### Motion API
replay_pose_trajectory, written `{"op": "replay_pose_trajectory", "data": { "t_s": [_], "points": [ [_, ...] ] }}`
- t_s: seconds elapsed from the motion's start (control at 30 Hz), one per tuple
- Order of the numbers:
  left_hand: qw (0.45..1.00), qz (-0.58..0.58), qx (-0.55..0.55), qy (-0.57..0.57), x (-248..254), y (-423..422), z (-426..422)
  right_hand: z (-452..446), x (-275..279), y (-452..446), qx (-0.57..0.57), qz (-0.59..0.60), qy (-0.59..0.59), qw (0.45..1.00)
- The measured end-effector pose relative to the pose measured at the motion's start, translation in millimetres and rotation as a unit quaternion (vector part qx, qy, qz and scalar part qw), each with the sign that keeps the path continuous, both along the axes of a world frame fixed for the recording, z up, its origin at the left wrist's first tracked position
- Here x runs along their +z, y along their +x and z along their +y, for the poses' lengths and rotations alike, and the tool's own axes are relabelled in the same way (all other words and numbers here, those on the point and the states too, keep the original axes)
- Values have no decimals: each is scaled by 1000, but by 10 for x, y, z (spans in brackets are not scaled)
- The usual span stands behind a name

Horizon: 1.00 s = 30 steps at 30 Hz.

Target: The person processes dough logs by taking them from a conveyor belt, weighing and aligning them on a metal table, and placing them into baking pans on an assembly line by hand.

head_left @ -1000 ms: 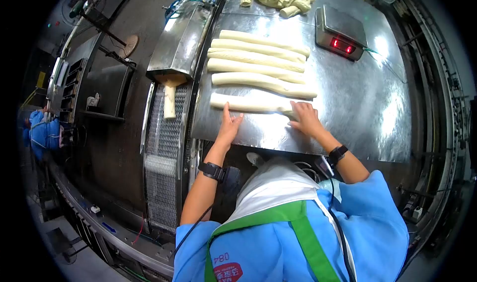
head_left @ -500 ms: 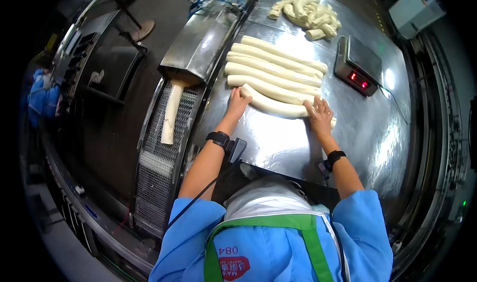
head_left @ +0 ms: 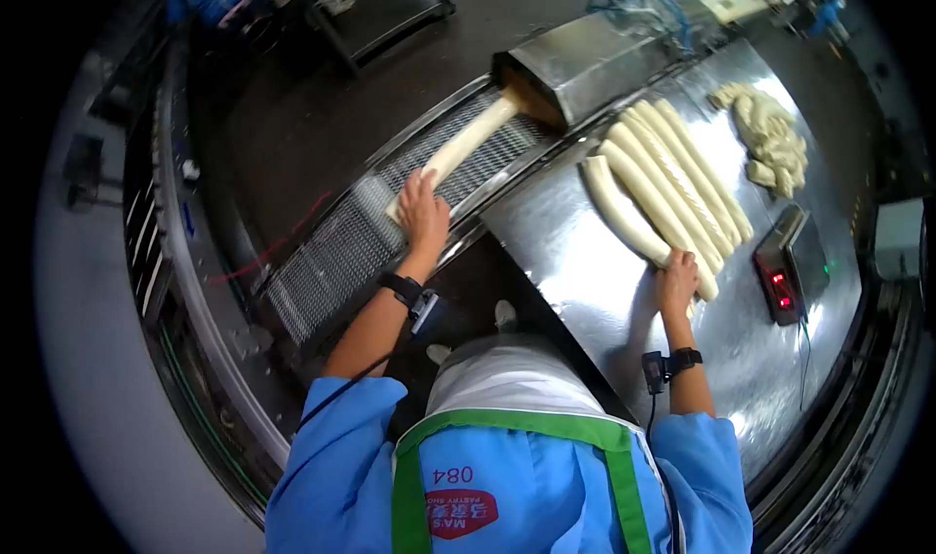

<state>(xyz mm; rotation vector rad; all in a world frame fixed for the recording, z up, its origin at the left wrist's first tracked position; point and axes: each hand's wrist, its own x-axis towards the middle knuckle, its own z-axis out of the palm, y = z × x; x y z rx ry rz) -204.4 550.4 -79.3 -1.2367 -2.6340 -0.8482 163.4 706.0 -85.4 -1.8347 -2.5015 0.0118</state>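
A long pale dough roll (head_left: 475,142) lies on the mesh conveyor, its far end at the mouth of a metal housing. My left hand (head_left: 422,211) is on this roll near its front end, fingers curled over it. On the steel table, several thick dough rolls (head_left: 673,178) lie side by side. My right hand (head_left: 679,279) grips the lower end of the nearest, slightly bent roll (head_left: 621,213); the palm hides part of that end.
The mesh conveyor (head_left: 327,261) runs beside the steel table (head_left: 575,271). A metal housing (head_left: 604,61) covers its far part. Beyond the rolls are a heap of dough pieces (head_left: 770,135) and a scale (head_left: 792,266) with red digits. A dark cart (head_left: 380,8) stands farther back.
My left hand has left the nearest roll on the table and moved left onto the conveyor's roll. My right hand stays at the table roll's end. The view has turned left toward the conveyor.
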Motion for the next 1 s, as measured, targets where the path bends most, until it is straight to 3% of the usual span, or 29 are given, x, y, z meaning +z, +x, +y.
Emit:
{"op": "replay_pose_trajectory", "data": {
  "t_s": [0.1, 0.17, 0.27, 0.3, 0.37, 0.4, 0.5, 0.57, 0.7, 0.77, 0.83, 0.9, 0.97, 1.0],
  "points": [
    [994, -3, 91, -56, -95, -398, -384, -11, -26, -8, 26, 5, -17, 1000],
    [983, -140, 47, -112, -89, -561, -555, -80, 15, -22, 47, -34, -2, 998],
    [975, -147, 64, -153, -110, -647, -635, -10, -106, 132, 105, 29, 6, 994],
    [968, -129, 79, -200, 27, -594, -647, -111, 117, -1, 51, -4, -9, 999],
    [963, -184, 60, -187, -102, -649, -720, 27, -91, 197, 109, 16, 114, 987],
    [953, -169, 92, -233, 127, -536, -726, 134, -163, 318, 92, 8, 88, 992],
    [975, -93, 78, -189, 67, -430, -835, 249, -44, 353, 60, 33, 11, 998],
    [979, -180, 31, -91, -180, -518, -884, 260, 65, 238, 53, 21, 23, 998],
    [959, -261, 29, -103, 18, -429, -868, 237, 127, 186, 32, 1, -2, 999],
    [947, -317, 47, -39, -71, -440, -914, 172, 137, 218, 80, 15, 9, 997],
    [961, -255, 91, 49, -148, -418, -951, 237, -140, 413, 154, 80, 50, 983],
    [861, -494, 57, 102, 29, -394, -960, 193, -175, 431, 133, 61, 15, 989],
    [819, -565, 79, 63, -7, -403, -876, 112, -87, 375, 97, 31, 8, 995],
    [796, -605, -1, -9, 145, -398, -810, 115, -90, 369, 90, 26, 7, 996]
  ]
}}
